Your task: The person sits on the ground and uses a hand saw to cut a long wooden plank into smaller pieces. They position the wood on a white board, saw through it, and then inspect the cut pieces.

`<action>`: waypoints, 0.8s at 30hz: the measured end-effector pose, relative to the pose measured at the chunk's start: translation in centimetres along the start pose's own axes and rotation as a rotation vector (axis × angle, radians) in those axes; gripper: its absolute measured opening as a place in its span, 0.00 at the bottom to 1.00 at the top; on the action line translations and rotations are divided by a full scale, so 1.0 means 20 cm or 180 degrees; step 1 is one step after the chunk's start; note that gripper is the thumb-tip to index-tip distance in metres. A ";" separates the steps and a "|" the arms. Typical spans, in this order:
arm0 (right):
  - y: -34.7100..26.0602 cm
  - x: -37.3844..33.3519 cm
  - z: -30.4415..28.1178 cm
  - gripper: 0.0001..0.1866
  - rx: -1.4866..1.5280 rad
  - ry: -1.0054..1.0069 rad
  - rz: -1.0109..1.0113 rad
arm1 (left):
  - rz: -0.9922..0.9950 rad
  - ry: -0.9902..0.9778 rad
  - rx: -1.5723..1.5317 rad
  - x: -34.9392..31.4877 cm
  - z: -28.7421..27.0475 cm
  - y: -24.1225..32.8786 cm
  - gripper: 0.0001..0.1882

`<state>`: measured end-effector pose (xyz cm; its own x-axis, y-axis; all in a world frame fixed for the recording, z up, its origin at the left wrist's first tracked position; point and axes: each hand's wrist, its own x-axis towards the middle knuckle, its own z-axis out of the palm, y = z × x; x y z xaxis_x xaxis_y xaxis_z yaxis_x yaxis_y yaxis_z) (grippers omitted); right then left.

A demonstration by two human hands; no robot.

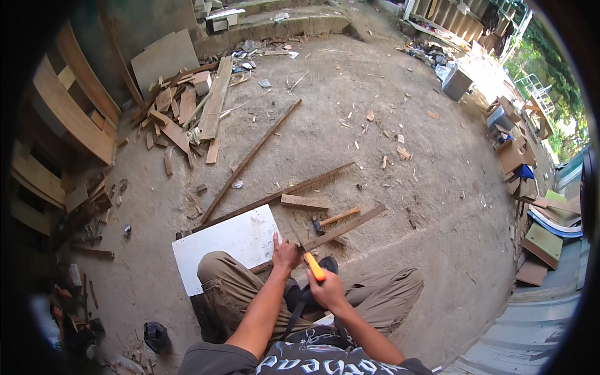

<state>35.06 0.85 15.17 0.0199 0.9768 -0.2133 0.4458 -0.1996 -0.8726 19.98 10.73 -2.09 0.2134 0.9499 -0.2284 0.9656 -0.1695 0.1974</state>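
Note:
My right hand (326, 291) is wrapped round the orange handle of a handsaw (314, 267). Its thin blade points away from me and meets a narrow wooden strip (350, 226), which lies slantwise in front of my crossed legs. Just left of the blade, my left hand (286, 255) is closed over the strip, its index finger stretched forward beside the edge of a white board (228, 244). A hammer (337, 219) with a wooden handle rests on the ground just beyond the strip. A short wooden block (305, 201) lies beyond the hammer.
Two long wooden strips, one (253, 159) farther out and one (319, 179) nearer, lie ahead. Scrap wood (181, 112) is heaped at the far left. Wooden panels (75, 115) stand along the left side. Boxes (512, 153) and corrugated metal sheet (531, 325) line the right.

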 end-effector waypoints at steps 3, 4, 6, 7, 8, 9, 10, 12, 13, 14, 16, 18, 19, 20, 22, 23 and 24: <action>0.02 0.13 0.12 0.16 0.0058 -0.0042 -0.0078 | -0.0045 0.0027 0.0125 0.00 0.05 -0.05 0.12; 0.03 0.11 0.07 0.17 0.0051 -0.0074 -0.0025 | -0.0039 -0.0004 0.0137 0.01 0.05 -0.02 0.12; 0.01 -0.03 -0.04 0.18 0.0151 0.0030 -0.0211 | 0.0033 -0.0027 0.0018 0.00 0.00 0.02 0.14; 0.01 -0.13 -0.09 0.17 -0.0081 -0.0026 -0.0145 | 0.0017 0.0064 0.0097 0.01 0.03 -0.01 0.14; -0.08 -0.22 -0.17 0.16 -0.0120 -0.0188 0.0152 | -0.0015 0.0014 0.0091 0.01 0.01 -0.01 0.14; -0.09 -0.30 -0.21 0.16 0.0008 -0.0160 0.0181 | -0.0034 -0.0054 0.0071 0.00 -0.02 0.02 0.14; -0.08 -0.36 -0.22 0.16 0.0142 -0.0116 0.0126 | -0.0006 -0.0018 0.0097 0.02 -0.03 0.02 0.14; -0.06 -0.30 -0.20 0.16 0.0032 -0.0111 0.0202 | 0.0058 -0.0001 0.0175 0.00 -0.02 0.03 0.14; 0.02 -0.20 -0.11 0.16 -0.0001 0.0073 -0.0008 | 0.0030 -0.0053 0.0148 -0.03 -0.01 0.02 0.13; 0.02 -0.10 -0.04 0.16 0.0132 0.0053 -0.0024 | -0.0011 -0.0094 0.0117 -0.03 -0.01 0.00 0.13; 0.00 0.03 0.05 0.17 0.0121 0.0147 -0.0293 | -0.0050 -0.0076 -0.0025 -0.01 -0.03 -0.01 0.12; -0.01 0.02 0.05 0.17 0.0079 0.0147 -0.0281 | -0.0046 -0.0035 0.0052 0.00 -0.02 0.00 0.11; 0.01 -0.01 0.04 0.17 0.0062 0.0102 -0.0230 | -0.0042 -0.0019 0.0093 0.00 -0.02 0.00 0.11; 0.03 -0.05 0.02 0.17 0.0047 0.0054 -0.0178 | -0.0006 -0.0064 0.0157 0.00 -0.03 -0.01 0.11; 0.00 -0.19 -0.11 0.15 0.0027 -0.0083 -0.0024 | -0.0011 0.0017 0.0143 0.02 -0.04 0.00 0.11; -0.03 -0.28 -0.16 0.15 0.0020 -0.0159 0.0107 | -0.0003 0.0005 0.0130 -0.01 -0.02 0.01 0.11; -0.07 -0.33 -0.22 0.14 0.0075 -0.0183 0.0187 | -0.0012 0.0036 0.0150 0.02 -0.02 -0.01 0.12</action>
<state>38.16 -5.06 19.74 -0.0065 0.9574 -0.2886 0.4243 -0.2587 -0.8678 19.88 11.19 -1.87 0.2084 0.9534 -0.2183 0.9723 -0.1779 0.1514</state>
